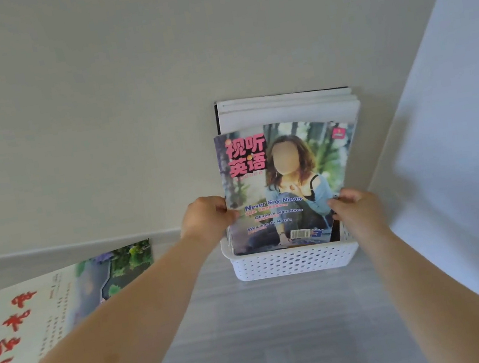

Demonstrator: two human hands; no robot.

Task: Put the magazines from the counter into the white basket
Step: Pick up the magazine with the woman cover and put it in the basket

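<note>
Tabletop (287, 330): grey, streaked; meets pale wall (92, 94).
White basket (294, 260): against wall, holding upright magazines.
Spare magazine (48, 312): flat, far left.
My left hand (206, 218): pinching cover magazine (286, 186) left edge.
My right hand (355, 210): gripping its right edge; magazine stands in basket.

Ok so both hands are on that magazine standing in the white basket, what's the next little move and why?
Probably let go with both hands. The magazine already stands with its bottom edge inside the white basket, leaning on the ones behind. Then the left hand can reach for the magazine with red lettering lying on the counter; the right hand just withdraws.
</note>
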